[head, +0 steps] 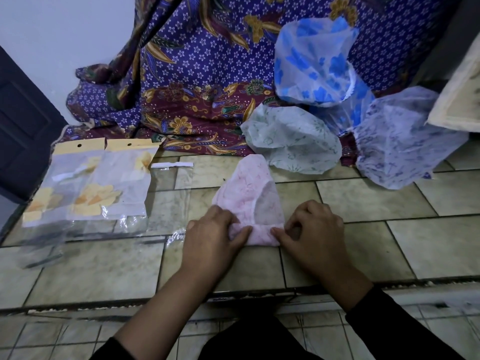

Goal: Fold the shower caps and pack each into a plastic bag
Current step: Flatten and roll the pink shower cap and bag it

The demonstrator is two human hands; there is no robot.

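**Both hands on the pink cap's fold**

Left hand and right hand both have fingers curled, pinching the folded near edge of the pink shower cap, which lies flat on the tiled counter. Three more caps sit behind it: blue-flowered cap, greenish cap, purple-print cap. Over on the left, the left packed bag and right packed bag each hold a yellow-flower cap. One empty clear bag lies just beside the left hand.
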